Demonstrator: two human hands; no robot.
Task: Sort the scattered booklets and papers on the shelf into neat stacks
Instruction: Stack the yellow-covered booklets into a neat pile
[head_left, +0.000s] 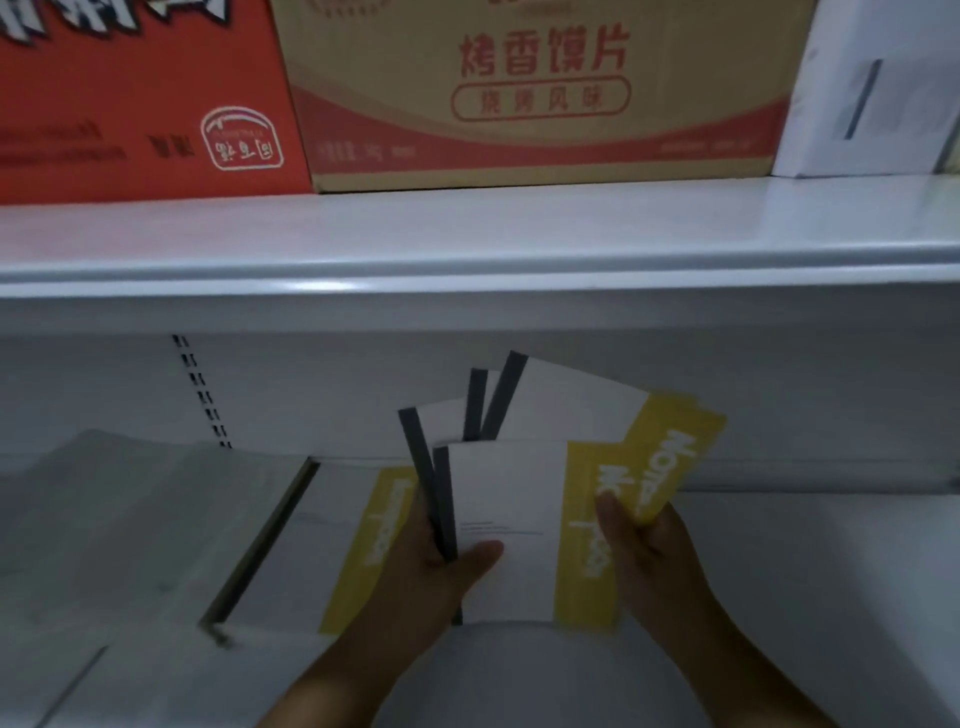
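Note:
Several white booklets (524, 499) with grey spines and yellow right edges are fanned out above the lower shelf (831, 571). My left hand (441, 566) grips them at the spine side, thumb on the front cover. My right hand (644, 540) pinches their yellow edge. One more booklet (322, 545) of the same kind lies flat on the shelf to the left of my hands. Further left, pale papers (130, 519) lie spread over the shelf.
The upper white shelf (467, 244) overhangs the work area. On it stand a red carton (140, 98), a brown cardboard carton (540, 88) and white booklets (872, 93). A slotted upright (200, 389) runs down the back wall.

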